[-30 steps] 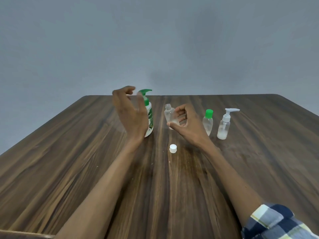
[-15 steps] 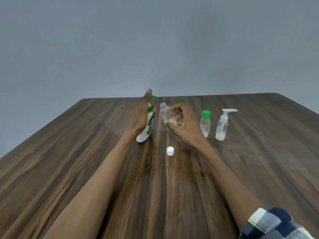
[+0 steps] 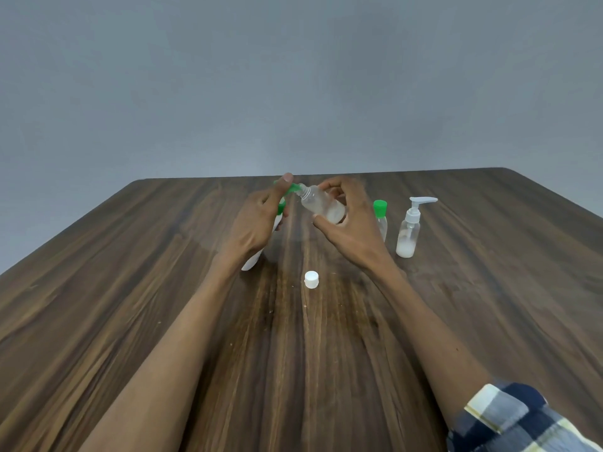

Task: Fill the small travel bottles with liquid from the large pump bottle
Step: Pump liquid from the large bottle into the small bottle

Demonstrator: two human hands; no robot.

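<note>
A: Status of the large pump bottle (image 3: 253,262)?
B: It stands tilted on the table (image 3: 130,288). The left hand (image 3: 257,223) wraps it, one finger on the green pump head (image 3: 288,189).
A: And the right hand (image 3: 349,230)?
B: It grips the open travel bottle (image 3: 321,206), tilted, mouth at the pump spout. A little white liquid lies inside.
A: Remaining items?
B: The white cap (image 3: 311,279) lies right of the pump bottle's base. The green-capped bottle (image 3: 380,220) and clear pump bottle (image 3: 408,231) stand farther right.

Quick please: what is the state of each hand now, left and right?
Left hand: grips the large pump bottle, thumb on its green pump head.
Right hand: holds the uncapped small bottle, tilted with its mouth at the pump spout.
</note>
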